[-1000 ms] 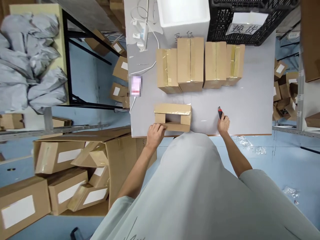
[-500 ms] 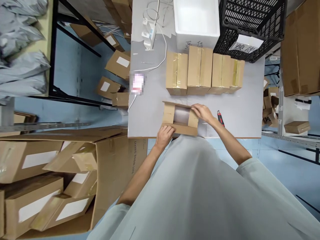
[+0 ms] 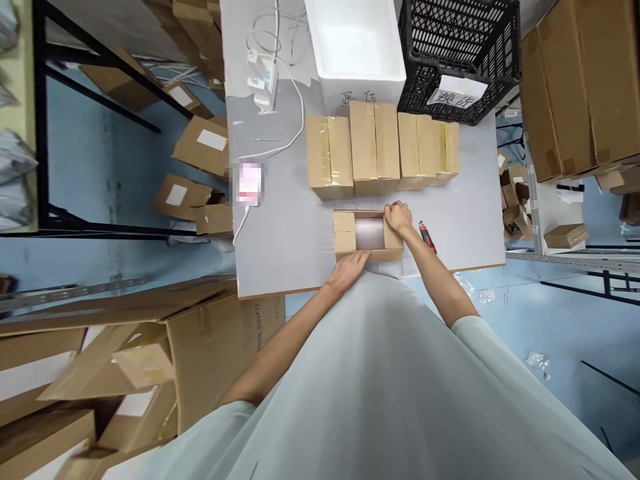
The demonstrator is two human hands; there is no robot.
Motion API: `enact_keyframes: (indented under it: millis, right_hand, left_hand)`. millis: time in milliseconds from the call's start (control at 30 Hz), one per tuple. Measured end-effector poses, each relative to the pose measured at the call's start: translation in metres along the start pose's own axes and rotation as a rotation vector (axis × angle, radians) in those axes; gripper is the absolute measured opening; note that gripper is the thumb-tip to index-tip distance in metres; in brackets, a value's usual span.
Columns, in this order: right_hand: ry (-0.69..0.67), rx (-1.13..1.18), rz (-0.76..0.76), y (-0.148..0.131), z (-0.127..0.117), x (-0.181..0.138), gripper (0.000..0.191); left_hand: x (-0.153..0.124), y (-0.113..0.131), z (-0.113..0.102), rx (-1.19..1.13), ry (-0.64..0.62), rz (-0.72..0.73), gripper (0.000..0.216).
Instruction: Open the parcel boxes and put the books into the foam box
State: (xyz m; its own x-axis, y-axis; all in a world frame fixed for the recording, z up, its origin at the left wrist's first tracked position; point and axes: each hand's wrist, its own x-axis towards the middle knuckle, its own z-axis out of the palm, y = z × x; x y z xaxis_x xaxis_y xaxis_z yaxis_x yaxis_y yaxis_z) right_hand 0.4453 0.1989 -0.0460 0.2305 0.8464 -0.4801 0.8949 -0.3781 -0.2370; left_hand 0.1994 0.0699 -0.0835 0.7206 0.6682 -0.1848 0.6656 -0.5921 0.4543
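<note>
Plastic bags (image 3: 17, 180), grey and crumpled, lay at the left edge of the frame beside a black rack. At lower left, a large carton (image 3: 210, 367) held parcels with white labels. Left of centre, a blurred pink thing (image 3: 250, 182) lay on the grey table (image 3: 287, 247), with a power strip (image 3: 263, 83) above it in the frame. Taped boxes (image 3: 375, 150), four in all, stood in a row at upper centre, before a white bin (image 3: 356, 50). The left hand (image 3: 349, 269) lay fingers together, nearly straight, along the near side of the open box (image 3: 345, 232); I could not tell whether it gripped. That box sat mid-frame, end flaps beside a rectangular opening. The right hand (image 3: 399, 217) held its far right corner with bent fingers. A red-and-black knife (image 3: 427, 237) lay just right of it, below a black crate (image 3: 450, 53) at upper right.
</note>
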Motion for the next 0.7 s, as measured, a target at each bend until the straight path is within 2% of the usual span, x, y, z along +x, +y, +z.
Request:
enact_keyframes:
  millis: [67, 133, 233, 267, 333, 400, 467, 533, 633, 700]
  right_hand:
    - [-0.008, -0.053, -0.02, -0.004, -0.005, -0.004, 0.061]
    - [0.048, -0.076, -0.095, -0.005, -0.011, -0.016, 0.059]
    - [0.207, -0.072, -0.341, -0.006, -0.015, -0.047, 0.051]
    - [0.21, -0.067, -0.452, -0.006, -0.013, -0.059, 0.049]
    - [0.096, -0.086, -0.656, -0.006, -0.009, -0.08, 0.041]
    - [-0.043, -0.132, -0.771, -0.003, -0.006, -0.095, 0.034]
    - [-0.076, -0.152, -0.798, 0.004, -0.007, -0.105, 0.032]
    - [-0.014, -0.146, -0.781, 0.016, -0.014, -0.114, 0.034]
    - [0.117, -0.165, -0.642, 0.046, -0.025, -0.127, 0.036]
    - [0.136, -0.169, -0.497, 0.066, -0.025, -0.133, 0.034]
  left_hand:
    - [0.004, 0.005, -0.006, 0.025, -0.026, -0.072, 0.051]
    - [0.01, 0.009, -0.015, 0.045, -0.054, -0.116, 0.044]
    - [0.017, 0.007, -0.032, 0.013, -0.021, -0.076, 0.028]
    - [0.019, 0.004, -0.038, -0.015, -0.003, -0.034, 0.03]
    - [0.023, -0.005, -0.051, -0.071, -0.003, 0.051, 0.045]
    - [0.027, -0.014, -0.063, -0.084, -0.047, 0.107, 0.047]
    - [0.028, -0.021, -0.075, -0.048, -0.071, 0.141, 0.04]
    - [0.022, -0.029, -0.087, 0.006, -0.022, 0.137, 0.04]
    - [0.0, -0.047, -0.102, 0.049, 0.124, -0.002, 0.047]
    - [-0.017, -0.061, -0.105, 0.023, 0.168, -0.118, 0.057]
